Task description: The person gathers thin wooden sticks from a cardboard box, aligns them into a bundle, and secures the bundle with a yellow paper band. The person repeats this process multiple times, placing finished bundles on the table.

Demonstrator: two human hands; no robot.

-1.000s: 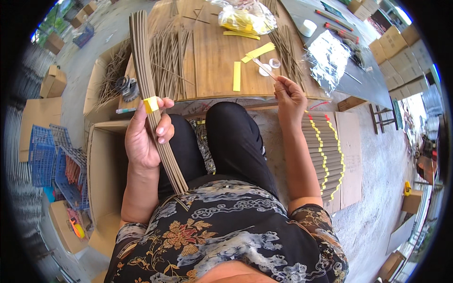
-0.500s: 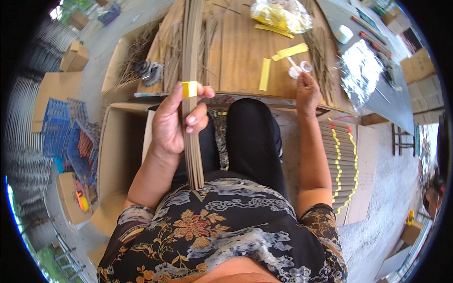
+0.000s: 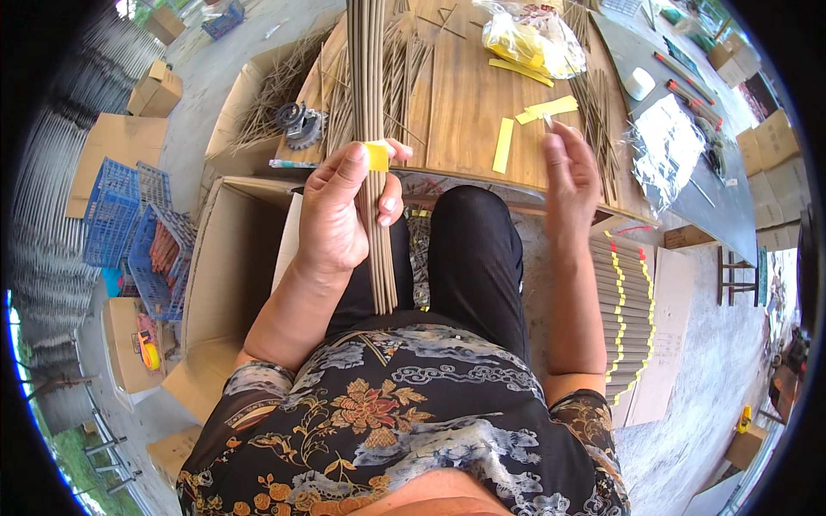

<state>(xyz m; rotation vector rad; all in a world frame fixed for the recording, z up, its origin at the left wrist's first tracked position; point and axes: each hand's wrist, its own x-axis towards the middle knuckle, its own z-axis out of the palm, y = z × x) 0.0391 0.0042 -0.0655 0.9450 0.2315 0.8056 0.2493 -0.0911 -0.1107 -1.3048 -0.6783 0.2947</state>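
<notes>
My left hand (image 3: 340, 206) is wrapped round an upright bundle of thin brown incense sticks (image 3: 366, 77). Thumb and forefinger press a yellow paper strip (image 3: 377, 156) against the bundle's middle. Over the table's right side, my right hand (image 3: 570, 172) is closed in a pinch, somewhat blurred. A small pale tip of a flat stick (image 3: 548, 123) pokes out above its fingers; the rest is hidden. Just beyond this hand lies a yellow strip (image 3: 551, 107), and another yellow strip (image 3: 503, 144) rests to its left on the wooden table (image 3: 460, 95).
Loose sticks (image 3: 400, 77) lie across the table, beside a dark metal part (image 3: 301, 125). A clear bag (image 3: 538, 39) with yellow strips sits at the back. An open carton (image 3: 237, 249) stands at my left. Yellow-banded bundles (image 3: 632, 318) lie on cardboard at my right.
The view has shifted, moving the scene slightly right. My right hand has lifted and turned, and now hides the small white round dish. My left hand keeps its grip on the bundle and yellow strip.
</notes>
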